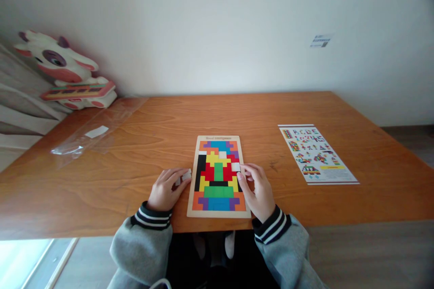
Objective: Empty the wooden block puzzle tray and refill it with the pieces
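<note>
A wooden puzzle board (195, 176) filled with coloured block pieces lies flat near the table's front edge. My left hand (166, 189) rests just left of the board, its fingers curled round a small white piece (186, 174). My right hand (258, 187) sits at the board's right edge, thumb and fingertips pinching a white piece (235, 167) that lies in the board's right side. Both wrists show grey sleeves with striped cuffs.
A printed pattern sheet (317, 153) lies flat to the right of the board. An empty clear plastic bag (91, 133) lies at the table's left. A cow-shaped toy (64, 70) stands at the far left corner. A white wall is behind the wooden table (135, 180).
</note>
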`<state>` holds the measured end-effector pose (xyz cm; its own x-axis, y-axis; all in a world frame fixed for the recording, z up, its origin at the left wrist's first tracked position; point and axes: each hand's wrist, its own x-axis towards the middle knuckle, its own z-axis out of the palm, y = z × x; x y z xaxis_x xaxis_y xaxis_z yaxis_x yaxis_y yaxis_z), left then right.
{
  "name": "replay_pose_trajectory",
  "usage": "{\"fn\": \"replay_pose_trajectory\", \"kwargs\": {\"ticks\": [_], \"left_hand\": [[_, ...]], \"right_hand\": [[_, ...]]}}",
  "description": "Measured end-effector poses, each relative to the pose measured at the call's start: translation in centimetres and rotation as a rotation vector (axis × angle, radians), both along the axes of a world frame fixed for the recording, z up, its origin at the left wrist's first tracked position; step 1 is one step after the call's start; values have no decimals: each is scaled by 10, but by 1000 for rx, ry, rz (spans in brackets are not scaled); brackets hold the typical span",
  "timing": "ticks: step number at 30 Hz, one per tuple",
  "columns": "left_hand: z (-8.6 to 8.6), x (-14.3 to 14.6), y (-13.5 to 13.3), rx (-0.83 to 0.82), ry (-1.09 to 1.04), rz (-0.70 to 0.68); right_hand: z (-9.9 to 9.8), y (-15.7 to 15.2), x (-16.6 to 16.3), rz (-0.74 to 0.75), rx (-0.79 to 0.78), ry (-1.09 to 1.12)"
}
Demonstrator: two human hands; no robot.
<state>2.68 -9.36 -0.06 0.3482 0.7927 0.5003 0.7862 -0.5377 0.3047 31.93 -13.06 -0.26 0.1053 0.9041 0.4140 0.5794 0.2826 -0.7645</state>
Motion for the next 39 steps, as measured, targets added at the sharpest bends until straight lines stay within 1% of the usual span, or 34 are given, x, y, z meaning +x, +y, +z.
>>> {"fn": "replay_pose_trajectory", "kwargs": {"ticks": [5, 9, 11, 15, 17, 20, 24, 28, 37, 39], "left_hand": [[1, 0, 0, -49, -32, -9], [0, 1, -1, -39, -51, -30], [0, 1, -1, -30, -52, -33], [-1, 2, 0, -18, -42, -33], [-1, 2, 0, -15, -36, -25], [-2, 3, 1, -6, -29, -3], [0, 3, 1, 11, -31, -9], [1, 3, 0, 37, -42, -52], [-5, -2, -1, 91, 4, -76], [-5, -2, -1, 106, 24, -100]], "right_hand": [[1, -1, -1, -35, 2, 12], [1, -2, 0, -54, 6, -21], [0, -2, 1, -16, 18, -129], [0, -2, -2, 84, 18, -432], [-1, -3, -4, 76, -6, -513], [-2, -3, -5, 48, -38, -558], [-4, -3, -4, 48, -39, -540], [-2, -4, -2, 51, -11, -450], [-4, -2, -1, 16, 61, -302], [-5, -1, -1, 13, 72, -282]]}}
